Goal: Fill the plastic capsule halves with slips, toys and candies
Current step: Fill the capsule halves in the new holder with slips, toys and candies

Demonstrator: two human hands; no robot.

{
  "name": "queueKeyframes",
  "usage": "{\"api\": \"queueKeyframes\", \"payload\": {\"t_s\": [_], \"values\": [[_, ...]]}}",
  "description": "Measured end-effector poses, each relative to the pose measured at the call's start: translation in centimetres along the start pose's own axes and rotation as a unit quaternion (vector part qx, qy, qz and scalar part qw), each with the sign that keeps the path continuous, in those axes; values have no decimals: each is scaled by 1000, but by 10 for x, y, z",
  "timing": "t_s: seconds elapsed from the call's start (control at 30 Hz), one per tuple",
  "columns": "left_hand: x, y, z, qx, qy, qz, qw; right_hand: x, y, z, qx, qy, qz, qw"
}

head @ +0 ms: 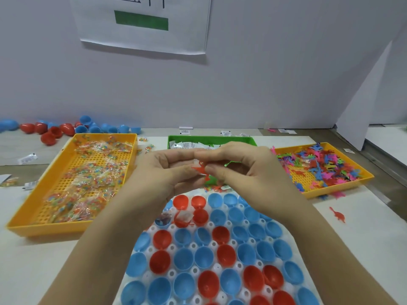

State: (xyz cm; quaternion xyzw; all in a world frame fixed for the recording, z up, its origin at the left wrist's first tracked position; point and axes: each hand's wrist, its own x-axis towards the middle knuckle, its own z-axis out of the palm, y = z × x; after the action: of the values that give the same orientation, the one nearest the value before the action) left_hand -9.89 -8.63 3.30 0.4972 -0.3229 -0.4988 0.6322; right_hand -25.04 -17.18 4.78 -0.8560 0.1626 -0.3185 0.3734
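Both hands meet above the far end of a white holder (214, 244) packed with several open blue and red capsule halves (184, 256). My left hand (167, 170) and my right hand (240, 170) together pinch a small red toy figure (200, 169). A green toy (231, 163) sticks out of my right hand. One red half (184, 217) near the far end holds a white slip, and a blue half (164, 217) beside it holds something colourful.
An orange tray (28, 213) of wrapped candies sits at the left. A green tray (211, 139) of paper slips is behind the hands. An orange tray (343, 188) of small coloured toys is at the right. Loose capsules (55, 130) lie at the back left. A red toy (338, 215) lies on the table.
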Motion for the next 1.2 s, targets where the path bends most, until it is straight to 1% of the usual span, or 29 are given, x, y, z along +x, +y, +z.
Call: {"api": "queueKeyframes", "payload": {"t_s": [0.1, 0.23, 0.5, 0.63, 0.7, 0.77, 0.87, 0.97, 1.1, 1.2], "values": [[-2, 1, 2, 1, -15, -4, 1000, 0, 3, 1, -35, 6, -11, 999], [-2, 3, 2, 9, -27, -16, 999, 2, 6, -4, -43, 2, 10, 999], [-1, 1, -1, 12, -33, -17, 999, 2, 7, -8, 32, 5, 49, 998], [-2, 0, 1, 24, -32, -7, 999, 1, 10, -8, 9, 14, 49, 999], [-1, -2, 3, 8, -12, 6, 1000, 2, 13, -4, -1, 42, 63, 997], [0, -3, 5, -12, 10, 26, 1000, 3, 14, 1, 21, 67, 102, 992], [0, -2, 6, -21, 25, 47, 998, 4, 15, 5, 119, 48, 149, 980], [-1, -4, 8, 6, 37, 63, 997, 3, 18, 7, 164, 55, 156, 972], [-3, -4, 10, 108, 58, 94, 988, 4, 22, 8, 207, 55, 162, 963], [-5, 0, 4, 167, 31, 65, 983, 4, 26, 4, 227, 19, 178, 957]]}}
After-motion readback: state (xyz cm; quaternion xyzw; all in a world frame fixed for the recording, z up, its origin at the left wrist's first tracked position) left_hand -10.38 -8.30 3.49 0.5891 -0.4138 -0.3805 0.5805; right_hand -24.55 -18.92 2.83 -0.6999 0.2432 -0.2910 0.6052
